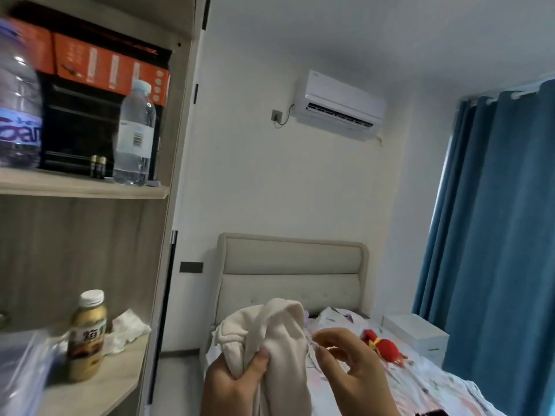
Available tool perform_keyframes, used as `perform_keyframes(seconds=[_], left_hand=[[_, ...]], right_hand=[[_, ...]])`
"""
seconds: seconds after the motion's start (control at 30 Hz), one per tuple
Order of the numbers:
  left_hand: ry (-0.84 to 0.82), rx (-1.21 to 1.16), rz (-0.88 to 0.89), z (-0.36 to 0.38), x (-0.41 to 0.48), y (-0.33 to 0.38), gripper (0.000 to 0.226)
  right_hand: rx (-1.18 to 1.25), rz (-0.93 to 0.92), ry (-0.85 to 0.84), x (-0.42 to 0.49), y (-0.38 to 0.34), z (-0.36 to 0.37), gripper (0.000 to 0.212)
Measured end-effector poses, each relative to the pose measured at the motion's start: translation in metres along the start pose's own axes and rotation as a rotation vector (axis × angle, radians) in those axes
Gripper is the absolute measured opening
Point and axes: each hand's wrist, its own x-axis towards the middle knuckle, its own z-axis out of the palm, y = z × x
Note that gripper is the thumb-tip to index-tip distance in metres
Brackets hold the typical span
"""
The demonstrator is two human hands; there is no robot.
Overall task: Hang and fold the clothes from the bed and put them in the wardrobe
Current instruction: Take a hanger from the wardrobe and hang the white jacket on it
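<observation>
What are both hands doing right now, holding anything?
Left hand: grips the bunched cream garment, thumb pressed over the fabric.
Right hand: fingers curled, fingertips pinching the garment's edge.

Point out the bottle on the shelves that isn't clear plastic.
The brown drink bottle with a white cap, on the lower shelf. The large water bottle and small water bottle on the upper shelf are both clear.
</observation>
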Motion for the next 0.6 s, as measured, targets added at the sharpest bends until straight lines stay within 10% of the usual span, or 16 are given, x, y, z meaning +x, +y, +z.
perform_keyframes(seconds=[0.6], left_hand=[[0.276,0.204,-0.036,-0.041,0.156,-0.074,0.009]], right_hand=[[0.289,-0.049,-0.336,0.117,0.138,0.176,0.020]])
